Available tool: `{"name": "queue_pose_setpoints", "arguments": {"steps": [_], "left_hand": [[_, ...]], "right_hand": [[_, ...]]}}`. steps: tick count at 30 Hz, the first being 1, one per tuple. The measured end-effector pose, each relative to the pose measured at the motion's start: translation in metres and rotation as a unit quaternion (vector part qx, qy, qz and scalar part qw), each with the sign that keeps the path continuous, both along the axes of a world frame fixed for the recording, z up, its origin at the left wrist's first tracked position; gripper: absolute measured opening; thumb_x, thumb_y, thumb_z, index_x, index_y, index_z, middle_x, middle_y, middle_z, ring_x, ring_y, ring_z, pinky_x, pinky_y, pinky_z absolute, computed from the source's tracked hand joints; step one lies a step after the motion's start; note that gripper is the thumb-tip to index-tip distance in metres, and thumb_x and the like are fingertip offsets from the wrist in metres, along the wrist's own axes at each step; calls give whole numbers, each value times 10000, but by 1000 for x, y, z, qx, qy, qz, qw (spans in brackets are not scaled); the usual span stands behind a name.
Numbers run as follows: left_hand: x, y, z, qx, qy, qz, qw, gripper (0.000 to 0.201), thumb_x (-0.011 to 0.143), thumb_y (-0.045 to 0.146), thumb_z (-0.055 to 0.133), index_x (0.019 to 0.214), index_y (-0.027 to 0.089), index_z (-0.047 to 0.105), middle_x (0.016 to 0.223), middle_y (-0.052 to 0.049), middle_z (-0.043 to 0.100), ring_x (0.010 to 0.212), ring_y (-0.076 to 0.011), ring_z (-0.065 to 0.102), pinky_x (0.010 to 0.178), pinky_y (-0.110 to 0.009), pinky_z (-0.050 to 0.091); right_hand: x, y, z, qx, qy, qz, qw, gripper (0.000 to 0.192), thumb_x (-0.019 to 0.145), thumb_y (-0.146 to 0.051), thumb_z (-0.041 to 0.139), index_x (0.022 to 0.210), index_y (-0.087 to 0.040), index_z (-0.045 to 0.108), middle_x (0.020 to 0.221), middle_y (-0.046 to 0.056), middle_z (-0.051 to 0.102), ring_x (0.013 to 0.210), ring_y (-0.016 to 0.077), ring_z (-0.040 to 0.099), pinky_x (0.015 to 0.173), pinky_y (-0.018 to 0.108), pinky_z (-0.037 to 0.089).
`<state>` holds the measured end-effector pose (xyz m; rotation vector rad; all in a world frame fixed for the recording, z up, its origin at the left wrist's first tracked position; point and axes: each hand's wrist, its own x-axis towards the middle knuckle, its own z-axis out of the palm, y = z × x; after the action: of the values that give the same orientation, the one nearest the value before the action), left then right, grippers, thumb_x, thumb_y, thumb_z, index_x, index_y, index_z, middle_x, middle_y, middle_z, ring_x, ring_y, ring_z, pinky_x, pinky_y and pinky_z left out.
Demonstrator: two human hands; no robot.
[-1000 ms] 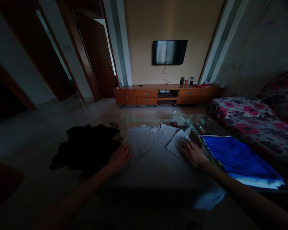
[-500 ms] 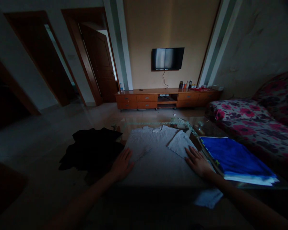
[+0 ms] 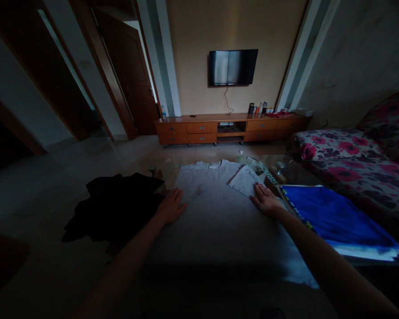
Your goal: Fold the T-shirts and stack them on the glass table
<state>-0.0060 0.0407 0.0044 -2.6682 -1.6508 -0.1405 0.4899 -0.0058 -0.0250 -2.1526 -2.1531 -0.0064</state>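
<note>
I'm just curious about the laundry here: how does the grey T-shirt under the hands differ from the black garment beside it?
The grey T-shirt lies spread flat, neckline away from the person, one sleeve folded in; the black garment is a crumpled heap. Both the left hand and the right hand rest flat on the grey T-shirt; neither is on the black garment. The grey one is pale, the black one very dark. Both lie on the glass table.

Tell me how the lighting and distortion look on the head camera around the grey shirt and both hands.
Head view: dim overall, the far wall brightest; the near edge of the grey T-shirt sinks into shadow, as do both forearms. Left hand and right hand lie flat and readable. Wide-angle bending shows at the door frames; the blue cloth stays vivid.
</note>
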Motion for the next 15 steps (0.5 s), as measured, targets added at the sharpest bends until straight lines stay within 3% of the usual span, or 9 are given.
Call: {"name": "queue_pose_setpoints", "arguments": {"steps": [10, 15], "left_hand": [[-1, 64, -11, 8, 11, 1, 1000, 756, 1008, 598, 315, 1599, 127, 307, 1680, -139, 238, 1550, -293, 217, 1248, -436, 195], [-1, 76, -12, 12, 20, -1, 1000, 749, 1018, 601, 300, 1595, 123, 313, 1674, -153, 251, 1537, -297, 248, 1238, -437, 199]], "right_hand": [[3, 56, -4, 0, -4, -12, 1000, 843, 1003, -647, 214, 1623, -77, 234, 1690, 142, 191, 1565, 241, 167, 1271, 387, 148], [1, 71, -4, -2, 0, -5, 1000, 830, 1007, -636, 213, 1630, -88, 212, 1692, 138, 193, 1567, 241, 155, 1272, 391, 136]]}}
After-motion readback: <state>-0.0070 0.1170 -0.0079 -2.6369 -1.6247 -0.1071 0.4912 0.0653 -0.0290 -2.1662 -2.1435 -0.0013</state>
